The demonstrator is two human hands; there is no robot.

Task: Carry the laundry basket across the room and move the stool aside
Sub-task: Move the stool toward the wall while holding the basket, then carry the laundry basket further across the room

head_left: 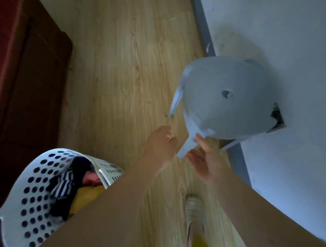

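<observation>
A grey-blue round plastic stool (pixel 227 96) with a small hole in its seat stands close to the right wall, slightly blurred. One of its legs points down between my two hands. My right hand (pixel 204 160) is open with the palm showing, and its thumb touches the stool's rim by that leg. My left hand (pixel 159 140) hovers just left of the leg, fingers loosely curled, holding nothing. The white perforated laundry basket (pixel 29 190) sits at lower left under my left forearm, holding striped, dark and yellow clothes. Its base is out of view.
A dark red-brown wooden door (pixel 28 84) fills the left side. The pale wall (pixel 286 30) with a grey baseboard (pixel 202 25) runs along the right, with a dark opening (pixel 277 116) behind the stool. Light wood floor (pixel 126 68) lies between. My slippered foot (pixel 194 215) is below.
</observation>
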